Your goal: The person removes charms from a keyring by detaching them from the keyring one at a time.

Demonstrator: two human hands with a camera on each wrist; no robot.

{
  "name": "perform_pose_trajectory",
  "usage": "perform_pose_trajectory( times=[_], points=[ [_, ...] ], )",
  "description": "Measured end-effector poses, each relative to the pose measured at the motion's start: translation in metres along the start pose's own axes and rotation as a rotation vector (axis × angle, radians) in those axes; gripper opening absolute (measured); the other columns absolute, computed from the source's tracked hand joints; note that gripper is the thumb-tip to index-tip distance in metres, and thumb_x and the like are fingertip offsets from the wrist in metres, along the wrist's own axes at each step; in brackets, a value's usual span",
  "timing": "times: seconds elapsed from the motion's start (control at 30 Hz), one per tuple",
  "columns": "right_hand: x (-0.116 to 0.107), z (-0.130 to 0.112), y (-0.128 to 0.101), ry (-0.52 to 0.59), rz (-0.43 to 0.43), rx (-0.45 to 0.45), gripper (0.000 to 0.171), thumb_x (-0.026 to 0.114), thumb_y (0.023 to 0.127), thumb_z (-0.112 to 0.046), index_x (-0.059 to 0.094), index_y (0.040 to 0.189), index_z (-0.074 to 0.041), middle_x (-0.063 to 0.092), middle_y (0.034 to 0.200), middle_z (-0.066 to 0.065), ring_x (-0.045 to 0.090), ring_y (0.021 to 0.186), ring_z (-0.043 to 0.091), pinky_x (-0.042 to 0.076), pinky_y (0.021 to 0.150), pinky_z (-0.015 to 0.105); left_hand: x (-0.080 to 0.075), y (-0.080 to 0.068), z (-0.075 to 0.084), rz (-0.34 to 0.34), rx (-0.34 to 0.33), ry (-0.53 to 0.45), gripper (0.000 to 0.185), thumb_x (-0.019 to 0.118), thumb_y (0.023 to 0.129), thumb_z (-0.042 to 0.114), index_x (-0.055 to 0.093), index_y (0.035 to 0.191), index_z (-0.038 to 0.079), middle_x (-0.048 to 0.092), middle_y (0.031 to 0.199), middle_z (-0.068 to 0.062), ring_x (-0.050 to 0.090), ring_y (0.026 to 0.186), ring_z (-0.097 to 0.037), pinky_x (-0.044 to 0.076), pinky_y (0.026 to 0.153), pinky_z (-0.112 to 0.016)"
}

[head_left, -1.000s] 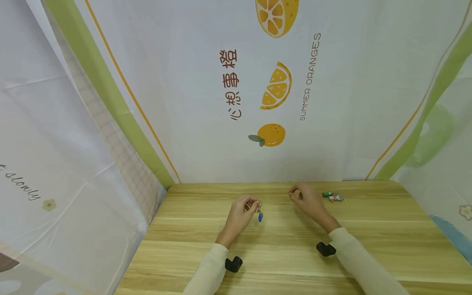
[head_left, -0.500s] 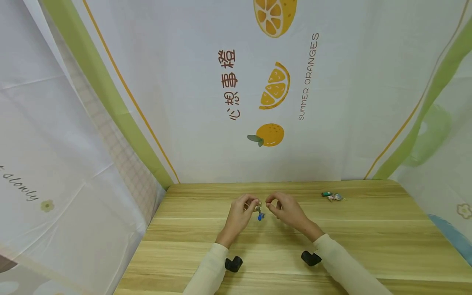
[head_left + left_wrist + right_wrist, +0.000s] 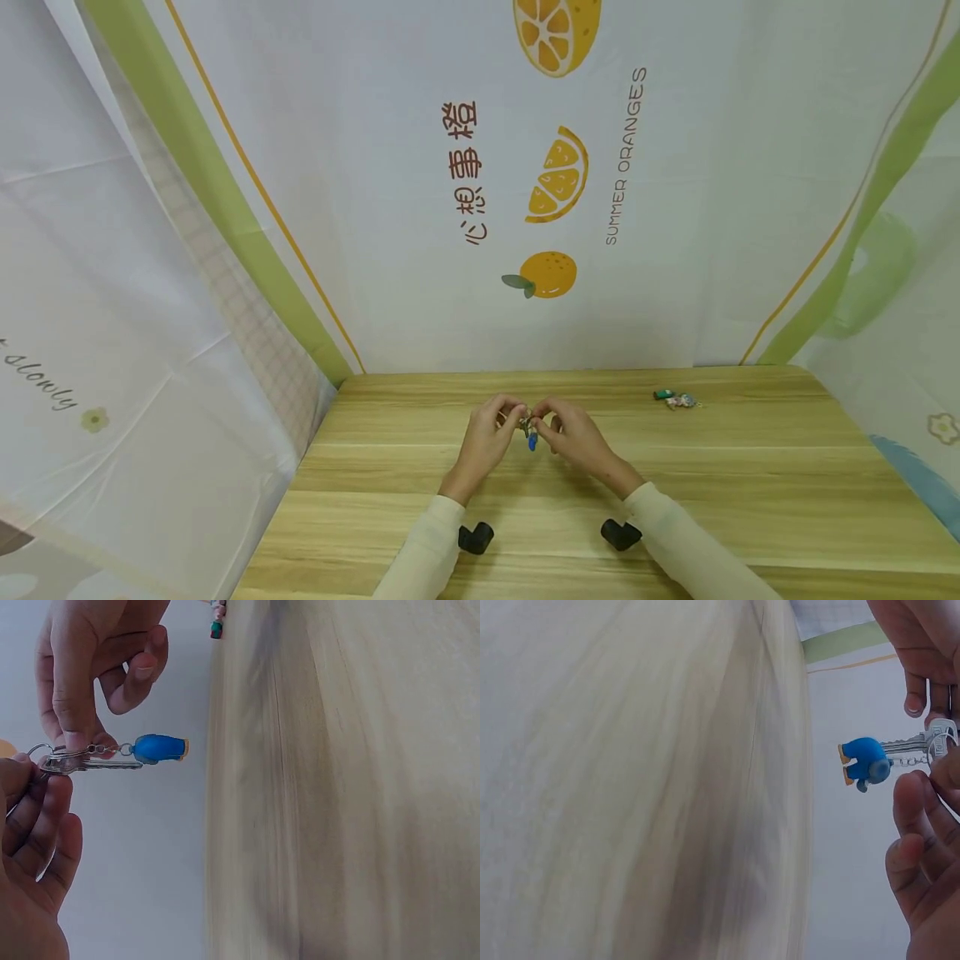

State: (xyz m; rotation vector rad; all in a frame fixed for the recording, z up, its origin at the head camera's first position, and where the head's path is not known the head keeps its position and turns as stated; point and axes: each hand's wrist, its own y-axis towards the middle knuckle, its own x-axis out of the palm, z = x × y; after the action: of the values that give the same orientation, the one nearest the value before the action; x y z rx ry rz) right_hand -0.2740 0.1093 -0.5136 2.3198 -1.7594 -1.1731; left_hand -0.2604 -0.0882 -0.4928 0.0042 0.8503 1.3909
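A metal key ring [image 3: 35, 748] with silver keys [image 3: 112, 764] is held up between my two hands over the table. From its short chain hangs a small blue animal-shaped charm [image 3: 866, 759] with orange feet. My left hand [image 3: 483, 442] pinches the ring and the key heads between thumb and fingers. Opposite it, my right hand [image 3: 579, 437] pinches the ring near the start of the chain, fingertips close beside those of the left. In the head view the fingers partly cover the ring.
On the wooden table [image 3: 750, 500], toward the back right, lie a small green item [image 3: 663, 394] and a small pink and grey figure charm [image 3: 681, 401]. A white cloth [image 3: 375, 208] printed with oranges hangs behind the table's far edge.
My right hand has come left from near the small charms at the back right and now grips the key ring. The left hand has stayed in place.
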Motion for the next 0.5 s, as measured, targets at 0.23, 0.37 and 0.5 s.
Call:
perform_pose_trajectory(
  times=[0.23, 0.37, 0.5],
  points=[
    [-0.0023, -0.0033, 0.0017, -0.046, 0.061, 0.016, 0.005, 0.073, 0.101, -0.009, 0.073, 0.106, -0.01, 0.075, 0.101, 0.008, 0.053, 0.053, 0.002, 0.045, 0.046, 0.022, 0.0001, 0.001, -0.0005, -0.003, 0.0, 0.009, 0.014, 0.065, 0.108, 0.017, 0.073, 0.111, 0.007, 0.076, 0.099, -0.006, 0.066, 0.082, -0.01, 0.057, 0.074, -0.023],
    [-0.0032, -0.0037, 0.0017, -0.051, 0.086, -0.015, 0.006, 0.073, 0.1, -0.005, 0.073, 0.105, -0.009, 0.075, 0.099, 0.008, 0.053, 0.055, 0.003, 0.046, 0.048, 0.022, 0.0, 0.0008, -0.001, -0.017, 0.006, -0.005, 0.013, 0.064, 0.108, 0.016, 0.072, 0.112, 0.006, 0.075, 0.098, -0.006, 0.068, 0.081, -0.012, 0.058, 0.075, -0.023],
    [-0.0036, -0.0027, 0.0013, -0.049, 0.103, -0.031, 0.008, 0.074, 0.099, -0.004, 0.073, 0.105, -0.009, 0.075, 0.098, 0.007, 0.052, 0.056, 0.001, 0.046, 0.049, 0.022, 0.0, 0.0003, -0.0011, -0.035, 0.025, -0.034, 0.015, 0.064, 0.108, 0.013, 0.071, 0.114, 0.002, 0.073, 0.099, -0.009, 0.069, 0.081, -0.015, 0.06, 0.075, -0.024]
  ],
)
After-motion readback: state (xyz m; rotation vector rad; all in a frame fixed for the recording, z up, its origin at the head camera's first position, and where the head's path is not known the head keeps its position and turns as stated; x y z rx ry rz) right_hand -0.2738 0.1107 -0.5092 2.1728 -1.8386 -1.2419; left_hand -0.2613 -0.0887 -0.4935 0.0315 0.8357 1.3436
